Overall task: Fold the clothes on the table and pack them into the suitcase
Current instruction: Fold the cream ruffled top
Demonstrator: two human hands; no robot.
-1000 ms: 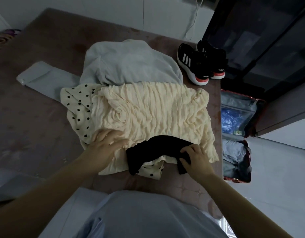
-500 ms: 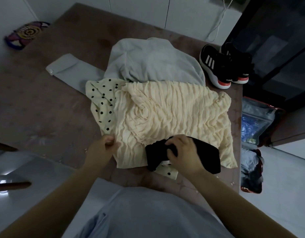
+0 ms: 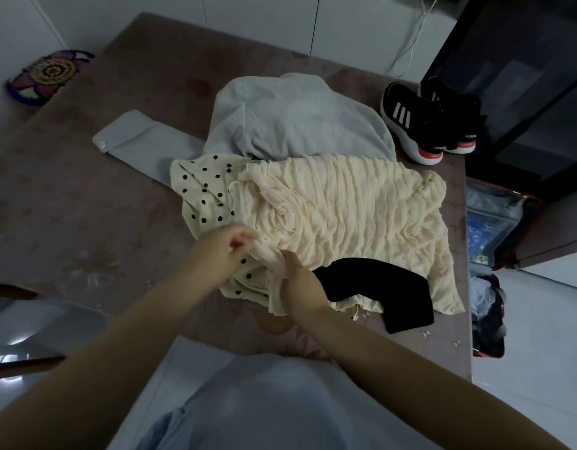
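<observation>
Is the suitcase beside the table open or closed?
Open: the suitcase has its two halves spread apart, with packed items visible inside.

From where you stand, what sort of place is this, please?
Probably a room in a home, maybe a bedroom: loose clothes such as a cream top lie on a brown table, a pair of sneakers stands at its far corner, and an open suitcase lies on the floor.

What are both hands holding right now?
Left hand: pinching the cream ribbed garment at its near edge.
Right hand: gripping the same garment's near edge.
</observation>
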